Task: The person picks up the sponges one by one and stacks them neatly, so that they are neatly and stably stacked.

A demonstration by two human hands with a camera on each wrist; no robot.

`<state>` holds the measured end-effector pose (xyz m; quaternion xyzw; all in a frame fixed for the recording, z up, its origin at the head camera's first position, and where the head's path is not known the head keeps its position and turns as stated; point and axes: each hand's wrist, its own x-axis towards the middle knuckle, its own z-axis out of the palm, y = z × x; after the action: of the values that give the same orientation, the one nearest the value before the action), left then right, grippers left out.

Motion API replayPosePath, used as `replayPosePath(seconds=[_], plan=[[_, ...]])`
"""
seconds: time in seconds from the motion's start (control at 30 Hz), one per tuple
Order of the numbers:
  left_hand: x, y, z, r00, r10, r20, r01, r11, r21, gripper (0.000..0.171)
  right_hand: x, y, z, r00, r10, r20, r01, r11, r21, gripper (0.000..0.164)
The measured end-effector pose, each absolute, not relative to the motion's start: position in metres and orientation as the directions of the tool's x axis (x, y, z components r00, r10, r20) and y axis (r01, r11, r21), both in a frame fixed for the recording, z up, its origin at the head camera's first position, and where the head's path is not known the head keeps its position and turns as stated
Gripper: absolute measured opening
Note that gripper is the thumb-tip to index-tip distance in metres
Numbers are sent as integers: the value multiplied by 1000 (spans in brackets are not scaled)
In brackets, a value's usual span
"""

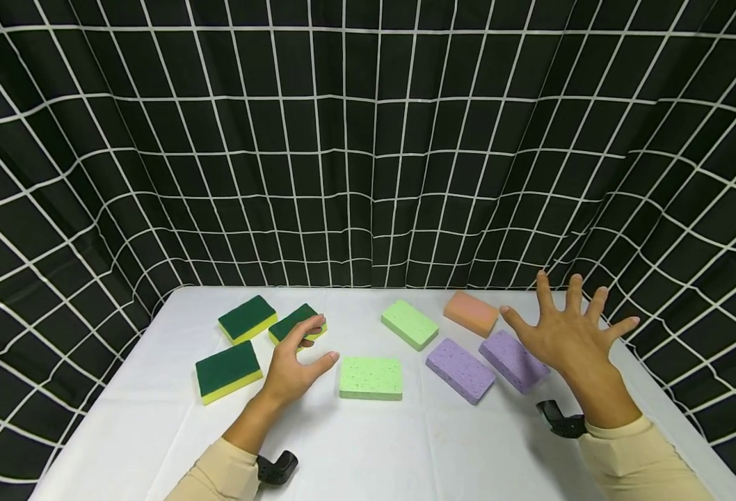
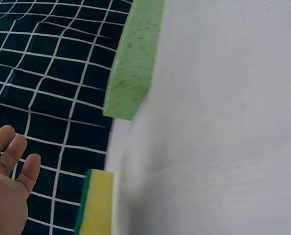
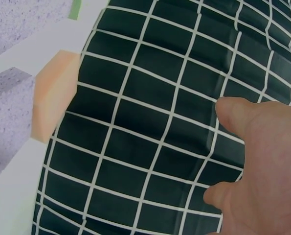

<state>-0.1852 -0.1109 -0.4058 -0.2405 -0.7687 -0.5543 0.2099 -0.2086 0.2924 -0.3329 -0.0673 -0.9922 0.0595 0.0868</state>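
My left hand (image 1: 293,365) hovers with loosely bent fingers between the green-and-yellow scrub sponges and the front light green sponge (image 1: 371,378). It holds nothing. Behind its fingers, a small scrub sponge (image 1: 293,321) is partly hidden. Two more scrub sponges, one farther back (image 1: 247,319) and one nearer (image 1: 227,370), lie to its left. My right hand (image 1: 571,335) is spread wide and empty above the right side of the table. Nearest to it are a purple sponge (image 1: 513,360) and an orange sponge (image 1: 470,313). Another purple sponge (image 1: 460,370) lies to their left.
A second light green sponge (image 1: 410,324) lies toward the back middle. White cloth covers the table (image 1: 374,452). Black curtain (image 1: 368,160) with a white grid stands behind and along both sides. Each wrist carries a black camera mount.
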Motion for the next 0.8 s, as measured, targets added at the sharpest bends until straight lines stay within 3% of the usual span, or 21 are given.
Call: replayPosePath(seconds=[0.8], plan=[[-199, -112, -442, -889, 269, 370, 417, 144, 897, 55, -209, 288, -333, -983, 127, 133, 110, 986, -124, 99]])
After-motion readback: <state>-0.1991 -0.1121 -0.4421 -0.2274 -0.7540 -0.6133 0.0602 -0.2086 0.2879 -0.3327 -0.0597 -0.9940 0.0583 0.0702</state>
